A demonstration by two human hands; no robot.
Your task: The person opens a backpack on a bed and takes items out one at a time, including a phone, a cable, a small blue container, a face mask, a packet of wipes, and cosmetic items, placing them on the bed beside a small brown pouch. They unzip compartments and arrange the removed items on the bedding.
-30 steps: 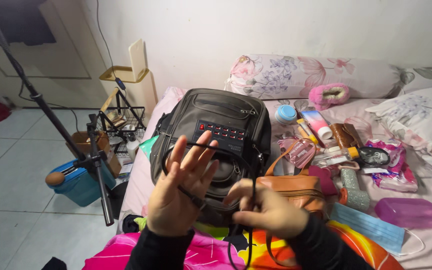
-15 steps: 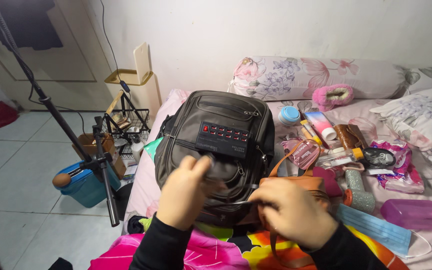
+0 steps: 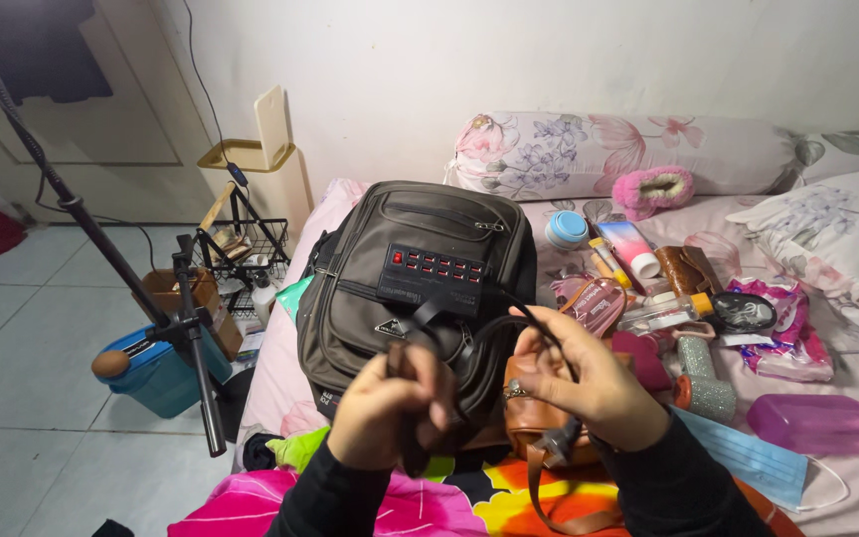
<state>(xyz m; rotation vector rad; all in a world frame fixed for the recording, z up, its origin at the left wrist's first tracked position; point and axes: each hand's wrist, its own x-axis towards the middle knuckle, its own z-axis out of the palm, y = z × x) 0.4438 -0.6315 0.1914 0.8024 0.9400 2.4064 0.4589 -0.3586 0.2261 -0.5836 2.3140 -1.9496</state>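
A dark olive backpack (image 3: 420,268) lies flat on the bed in front of me. My left hand (image 3: 385,408) is closed around a bundle of black cable (image 3: 489,328) just below the backpack. My right hand (image 3: 589,383) pinches the same cable, which loops between the two hands. Under my right hand lies a small brown leather bag (image 3: 534,418) with a strap trailing towards me.
Right of the backpack lie several small items: tubes, a brown pouch (image 3: 683,268), a purple bottle (image 3: 822,423), a blue face mask (image 3: 748,457). A floral bolster (image 3: 628,149) lines the wall. A black stand (image 3: 186,328) and a blue container (image 3: 156,373) are on the floor to the left.
My left hand was spread open with the cable around its fingers; now it is closed on the coiled cable. Both hands have come lower, and the view has shifted slightly.
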